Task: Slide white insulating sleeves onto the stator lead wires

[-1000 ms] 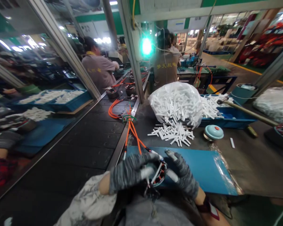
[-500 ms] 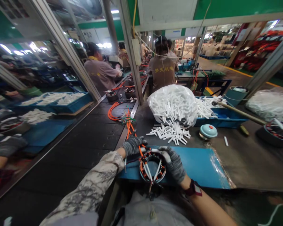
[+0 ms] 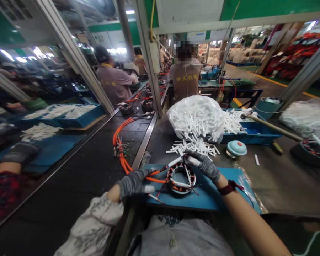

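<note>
Orange cables (image 3: 123, 162) pass through your loosely parted left hand (image 3: 134, 183) to the wound ring (image 3: 180, 191) on the blue mat (image 3: 208, 197), can't tell if your right hand (image 3: 203, 165) grips anything, but looks like lead-sorting, so mind loose ends (image 3: 156, 198).

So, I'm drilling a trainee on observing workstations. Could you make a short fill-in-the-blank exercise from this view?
1. The ring lies on a ____ coloured mat.
2. The cables by the left hand are ____ in colour.
3. The loose tubes beside the bag are ____ in colour.
4. The left hand and right hand both wear grey ____.

Missing words: blue; orange; white; gloves.
</note>
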`<state>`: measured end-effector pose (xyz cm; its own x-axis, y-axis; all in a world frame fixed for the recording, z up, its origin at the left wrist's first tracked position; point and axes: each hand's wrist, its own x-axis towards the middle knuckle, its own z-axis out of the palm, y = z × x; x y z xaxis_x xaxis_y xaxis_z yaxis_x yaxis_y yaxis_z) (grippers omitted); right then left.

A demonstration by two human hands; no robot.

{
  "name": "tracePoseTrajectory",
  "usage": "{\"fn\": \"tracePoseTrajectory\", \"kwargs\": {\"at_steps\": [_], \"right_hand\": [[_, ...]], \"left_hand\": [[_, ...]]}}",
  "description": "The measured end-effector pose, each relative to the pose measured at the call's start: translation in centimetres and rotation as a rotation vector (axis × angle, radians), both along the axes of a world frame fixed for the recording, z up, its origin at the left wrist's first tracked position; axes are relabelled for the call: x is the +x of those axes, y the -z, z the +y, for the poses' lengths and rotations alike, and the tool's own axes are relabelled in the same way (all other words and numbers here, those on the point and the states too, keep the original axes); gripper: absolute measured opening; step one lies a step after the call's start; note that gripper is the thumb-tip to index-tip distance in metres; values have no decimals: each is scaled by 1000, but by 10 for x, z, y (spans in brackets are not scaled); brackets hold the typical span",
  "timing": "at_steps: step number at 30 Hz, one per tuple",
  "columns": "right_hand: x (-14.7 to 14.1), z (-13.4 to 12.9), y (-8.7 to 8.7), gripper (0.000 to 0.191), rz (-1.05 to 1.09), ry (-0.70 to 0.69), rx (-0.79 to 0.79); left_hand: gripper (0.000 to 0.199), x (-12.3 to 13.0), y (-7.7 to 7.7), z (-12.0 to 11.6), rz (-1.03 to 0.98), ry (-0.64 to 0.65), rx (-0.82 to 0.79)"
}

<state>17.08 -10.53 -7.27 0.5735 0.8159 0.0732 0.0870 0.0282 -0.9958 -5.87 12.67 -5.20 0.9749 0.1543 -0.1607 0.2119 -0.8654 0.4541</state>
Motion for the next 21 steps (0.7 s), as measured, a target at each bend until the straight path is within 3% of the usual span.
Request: {"fn": "tracePoseTrajectory", "kwargs": {"at_steps": [2,4,6,8,11,17,21], "right_hand": [[0,0,0,46,4,-24,11],[-2,5,1,41,1,-24,26],[-5,12,2,39,5,-8,39],[-7,17,4,41,13,3,54],[-8,14,8,43,18,35,78],[-7,-2,19,39,58,62,97],[4,-7,22,42,32,-100,85]], "left_hand": [[66,5,-1,-5,-9,11,-207],[58,22,-4,-18,-83,-55,-266],[55,48,-7,-37,-197,-96,-171],[52,75,-9,-55,-263,-48,-31],[39,99,-8,-72,-262,-40,133],[35,92,3,-65,-280,-89,159],[34,87,9,-57,-338,-24,28]]}}
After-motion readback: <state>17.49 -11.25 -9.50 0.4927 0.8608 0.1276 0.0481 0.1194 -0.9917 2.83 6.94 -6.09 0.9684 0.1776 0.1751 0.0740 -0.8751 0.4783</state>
